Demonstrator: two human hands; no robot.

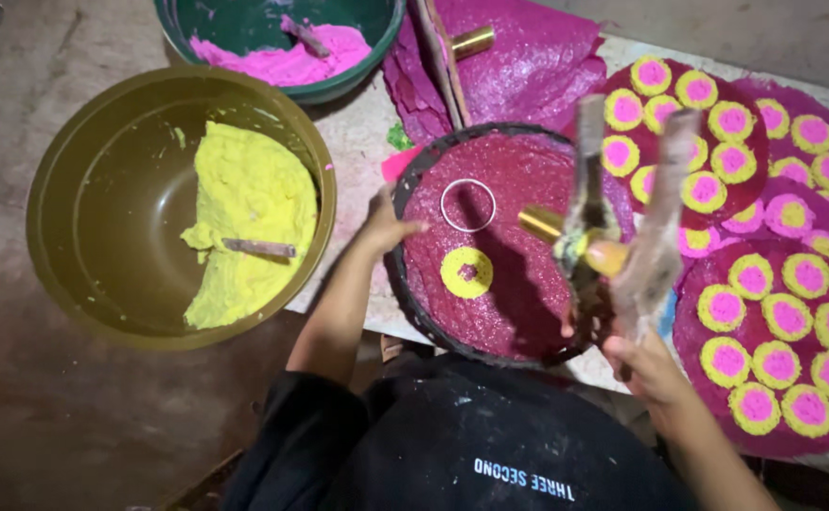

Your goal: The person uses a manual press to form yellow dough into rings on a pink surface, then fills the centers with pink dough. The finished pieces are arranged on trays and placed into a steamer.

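right hand [655, 364] fingers gripping wooden press [613, 227] | left hand [386, 222] fingers loose | olive bowl [83, 208]: yellow dough [249, 203]

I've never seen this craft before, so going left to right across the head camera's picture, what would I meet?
Olive bowl with yellow paste → left hand at the round tray's edge → metal ring and yellow disc on the dark red sheet → right hand holding a wooden press tool → finished sheets dotted with yellow-and-pink circles.
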